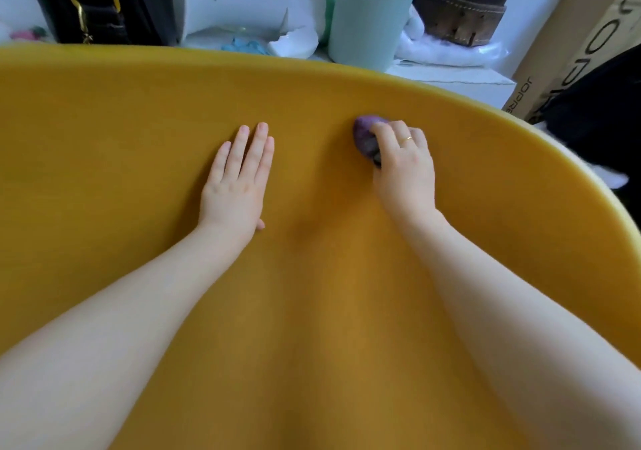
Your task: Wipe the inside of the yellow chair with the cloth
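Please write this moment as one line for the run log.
left hand flat on yellow chair | right hand grips purple cloth against chair inside | wiping underway

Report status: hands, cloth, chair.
Left hand flat on yellow chair. Right hand gripping purple cloth against chair inside. Nothing in the way.
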Demonstrator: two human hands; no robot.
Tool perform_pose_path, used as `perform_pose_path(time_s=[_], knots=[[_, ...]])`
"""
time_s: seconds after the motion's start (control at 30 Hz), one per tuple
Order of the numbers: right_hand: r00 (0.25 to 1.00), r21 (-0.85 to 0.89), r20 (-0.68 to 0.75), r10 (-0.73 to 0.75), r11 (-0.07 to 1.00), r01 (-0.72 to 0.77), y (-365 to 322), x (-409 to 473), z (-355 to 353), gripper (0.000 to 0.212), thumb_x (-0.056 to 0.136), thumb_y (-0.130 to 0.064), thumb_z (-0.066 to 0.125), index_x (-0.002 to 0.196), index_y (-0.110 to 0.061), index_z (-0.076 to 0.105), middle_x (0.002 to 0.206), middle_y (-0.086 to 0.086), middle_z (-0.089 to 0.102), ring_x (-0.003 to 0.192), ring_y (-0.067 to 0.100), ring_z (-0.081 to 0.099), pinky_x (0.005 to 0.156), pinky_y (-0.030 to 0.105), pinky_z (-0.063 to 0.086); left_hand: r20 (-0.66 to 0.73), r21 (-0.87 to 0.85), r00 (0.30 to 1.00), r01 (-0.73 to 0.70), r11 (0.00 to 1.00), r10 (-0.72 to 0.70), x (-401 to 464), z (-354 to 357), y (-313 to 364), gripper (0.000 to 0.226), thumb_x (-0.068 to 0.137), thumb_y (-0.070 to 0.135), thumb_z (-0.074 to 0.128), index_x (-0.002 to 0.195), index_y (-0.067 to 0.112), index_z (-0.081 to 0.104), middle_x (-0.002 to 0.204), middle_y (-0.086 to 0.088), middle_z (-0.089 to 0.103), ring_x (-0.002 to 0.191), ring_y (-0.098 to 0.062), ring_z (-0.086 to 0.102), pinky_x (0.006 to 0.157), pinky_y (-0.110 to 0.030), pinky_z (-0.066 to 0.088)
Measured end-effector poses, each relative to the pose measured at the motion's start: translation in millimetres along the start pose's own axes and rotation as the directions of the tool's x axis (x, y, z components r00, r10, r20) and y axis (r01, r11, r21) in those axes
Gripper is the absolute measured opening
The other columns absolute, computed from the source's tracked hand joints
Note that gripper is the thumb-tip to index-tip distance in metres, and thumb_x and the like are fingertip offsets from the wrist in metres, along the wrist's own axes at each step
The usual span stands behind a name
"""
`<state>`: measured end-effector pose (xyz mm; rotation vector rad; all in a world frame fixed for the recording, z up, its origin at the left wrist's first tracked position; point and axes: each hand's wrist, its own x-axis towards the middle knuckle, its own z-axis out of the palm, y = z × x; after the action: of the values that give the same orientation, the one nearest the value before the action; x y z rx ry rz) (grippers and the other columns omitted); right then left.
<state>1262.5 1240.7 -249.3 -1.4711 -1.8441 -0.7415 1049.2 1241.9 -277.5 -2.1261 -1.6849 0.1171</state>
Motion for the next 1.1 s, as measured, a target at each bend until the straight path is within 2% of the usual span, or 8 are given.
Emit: perform_pose_path(time_s=[0.33, 0.5, 0.6, 0.7, 0.8, 0.9, 1.0, 1.1], knots=[[0.943, 0.153, 0.318, -0.1, 0.987, 0.053, -63.1, -101.2, 31.0, 0.037, 0.072, -0.012, 0.035, 0.09, -0.014, 0.068, 0.08, 0.006, 0.062, 0.063, 0.027, 0.052, 0.046, 0.028, 0.045, -0.008, -0.096, 1.0, -0.012, 0.995, 0.012, -3.0, -1.7, 0.1, 0.127, 0.072, 0.046, 0.073, 0.144, 0.006, -0.024, 0.153, -0.011, -0.027, 0.143, -0.028, -0.017, 0.116, -0.035, -0.002], [0.996, -0.027, 0.061, 0.066, 0.998, -0.064, -9.3, -20.8, 1.6, 0.026, 0.067, -0.002, 0.052, 0.091, -0.007, 0.062, 0.091, 0.017, 0.062, 0.07, 0.033, 0.055, 0.061, 0.036, 0.036, -0.037, -0.089, 0.999, -0.03, 0.996, 0.027, -5.5, 7.5, -2.5, 0.124, 0.076, 0.052, 0.067, 0.142, 0.01, -0.029, 0.152, -0.01, -0.029, 0.143, -0.027, -0.018, 0.116, -0.036, -0.004], [0.98, 0.0, -0.058, 0.188, 0.982, -0.189, -2.6, -1.8, 4.9, 0.038, 0.064, 0.009, 0.059, 0.1, -0.004, 0.064, 0.1, 0.016, 0.064, 0.073, 0.035, 0.055, 0.055, 0.031, 0.041, -0.08, -0.094, 0.996, -0.047, 0.994, 0.04, -4.6, 14.1, -5.3, 0.12, 0.077, 0.053, 0.065, 0.144, 0.011, -0.025, 0.153, -0.01, -0.026, 0.144, -0.028, -0.016, 0.115, -0.037, -0.005], [0.979, 0.148, 0.031, 0.203, 0.967, -0.206, -35.6, -37.5, 27.3, 0.04, 0.064, 0.009, 0.058, 0.101, -0.007, 0.067, 0.098, 0.013, 0.064, 0.071, 0.033, 0.055, 0.056, 0.028, 0.041, -0.121, -0.125, 0.989, -0.103, 0.987, 0.088, -19.0, 22.0, -6.0, 0.114, 0.074, 0.05, 0.068, 0.149, 0.009, -0.008, 0.157, -0.013, -0.012, 0.145, -0.03, -0.007, 0.115, -0.037, -0.005], [0.966, 0.276, 0.223, 0.134, 0.941, -0.194, -87.8, -98.7, 45.0, 0.041, 0.065, 0.0, 0.049, 0.1, -0.011, 0.067, 0.097, 0.01, 0.065, 0.067, 0.03, 0.054, 0.062, 0.03, 0.037, -0.152, -0.149, 0.987, -0.082, 0.985, 0.059, -47.7, 38.5, -6.7, 0.127, 0.041, 0.054, 0.085, 0.143, 0.003, 0.03, 0.151, -0.019, 0.026, 0.139, -0.034, 0.027, 0.112, -0.04, 0.021], [0.933, 0.354, 0.339, 0.124, 0.902, -0.248, -125.1, -135.4, 48.3, 0.042, 0.068, -0.011, 0.04, 0.099, -0.013, 0.067, 0.096, 0.007, 0.066, 0.065, 0.028, 0.054, 0.062, 0.026, 0.035, -0.04, -0.172, 0.998, -0.05, 0.984, 0.044, -76.2, 55.5, -5.4, 0.139, 0.018, 0.058, 0.087, 0.134, -0.003, 0.039, 0.144, -0.023, 0.038, 0.132, -0.036, 0.041, 0.104, -0.043, 0.036], [0.921, 0.363, 0.387, 0.038, 0.912, -0.19, -139.3, -150.8, 38.2, 0.038, 0.07, -0.012, 0.037, 0.092, -0.015, 0.067, 0.091, 0.003, 0.065, 0.062, 0.026, 0.051, 0.051, 0.026, 0.045, 0.099, -0.168, 0.995, 0.018, 0.986, -0.001, -93.7, 51.8, -1.3, 0.14, 0.021, 0.059, 0.086, 0.138, -0.003, 0.039, 0.148, -0.023, 0.03, 0.136, -0.035, 0.035, 0.108, -0.041, 0.033], [0.906, 0.324, 0.41, -0.108, 0.946, -0.034, -135.1, -145.1, 25.6, 0.035, 0.073, -0.013, 0.035, 0.086, -0.016, 0.068, 0.082, 0.003, 0.063, 0.061, 0.025, 0.05, 0.043, 0.026, 0.045, 0.198, -0.236, 0.979, 0.097, 0.967, -0.05, -101.5, 50.9, 0.0, 0.13, 0.059, 0.058, 0.075, 0.149, 0.003, -0.001, 0.154, -0.02, -0.013, 0.145, -0.032, -0.004, 0.117, -0.037, 0.002]])
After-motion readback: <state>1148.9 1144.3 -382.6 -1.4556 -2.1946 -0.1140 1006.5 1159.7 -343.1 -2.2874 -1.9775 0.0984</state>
